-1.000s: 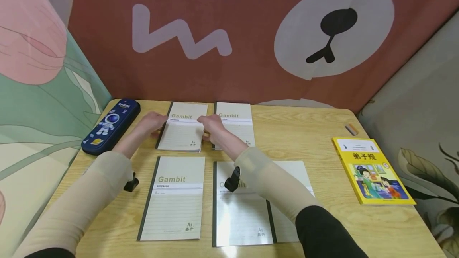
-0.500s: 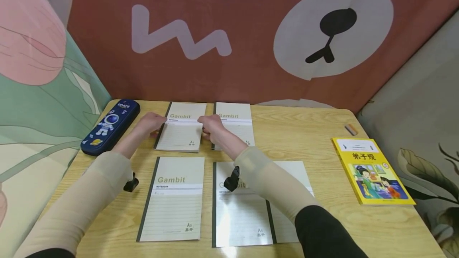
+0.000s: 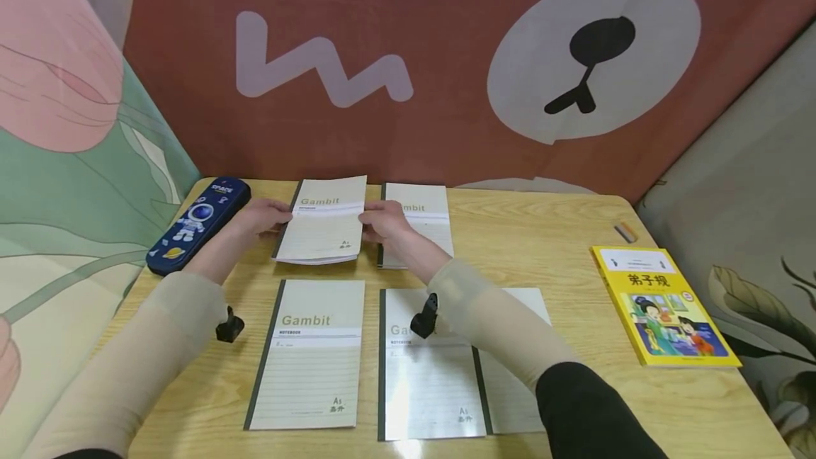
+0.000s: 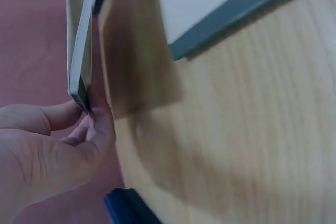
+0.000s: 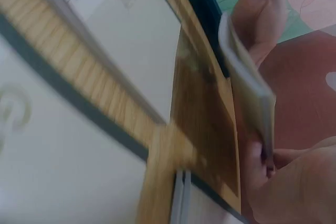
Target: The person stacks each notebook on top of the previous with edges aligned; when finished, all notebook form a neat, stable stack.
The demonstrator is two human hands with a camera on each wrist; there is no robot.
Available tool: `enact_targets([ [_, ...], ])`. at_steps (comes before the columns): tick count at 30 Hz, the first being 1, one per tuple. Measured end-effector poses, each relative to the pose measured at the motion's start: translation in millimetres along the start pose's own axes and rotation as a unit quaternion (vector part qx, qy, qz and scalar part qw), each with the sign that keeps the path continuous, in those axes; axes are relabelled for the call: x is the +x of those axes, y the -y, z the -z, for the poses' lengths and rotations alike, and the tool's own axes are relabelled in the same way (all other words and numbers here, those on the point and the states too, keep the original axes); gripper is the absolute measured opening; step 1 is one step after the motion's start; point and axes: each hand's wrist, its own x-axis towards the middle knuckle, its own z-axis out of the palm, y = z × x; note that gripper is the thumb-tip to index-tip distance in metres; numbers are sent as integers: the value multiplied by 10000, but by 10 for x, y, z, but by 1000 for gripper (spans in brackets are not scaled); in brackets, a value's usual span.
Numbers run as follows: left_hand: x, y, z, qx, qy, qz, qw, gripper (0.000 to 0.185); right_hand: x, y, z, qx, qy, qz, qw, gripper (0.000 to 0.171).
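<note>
Left hand (image 3: 261,217) and right hand (image 3: 386,222) each pinched one long side of a thin white paper notebook (image 3: 321,229) with a dark spine strip, thumb and fingers parted only by its thickness. On my wrist feeds it hung raised off the pale wood-grained tabletop (image 3: 516,232), between a long navy astronaut-printed case (image 3: 199,225) and a second white dark-spined notebook (image 3: 426,236). I judged it light and floppy, its smooth cover mildly slippery; the stiffer spine and opposite page edge, gripped mid-length through all leaves, offered the surest hold.
</note>
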Motion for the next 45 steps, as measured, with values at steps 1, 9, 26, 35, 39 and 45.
enact_targets([
  [1, -22, -32, 4, -58, 32, -66, 10000, 49, -1, 15, 45, 21, 12, 10, 10000, 50],
  [9, -161, -349, -149, -263, 264, -746, 9965, 53, -31, 198, 559, -209, -134, 192, 9995, 38],
  [26, -30, -730, -1004, -812, 427, -1121, 9895, 45, -3, 206, 1551, -1194, -258, -160, 9924, 42],
  [35, 181, -655, -1340, -494, -115, -906, 9946, 39, 154, -28, 1708, -1356, -489, -115, 9895, 41],
  [39, 224, -609, -1413, -253, -345, -932, 9947, 36, 218, -139, 1692, -1444, -619, -101, 9875, 41],
  [45, 233, -619, -1479, 71, -568, -1221, 9909, 34, 224, -203, 1680, -1445, -758, 101, 9865, 40],
])
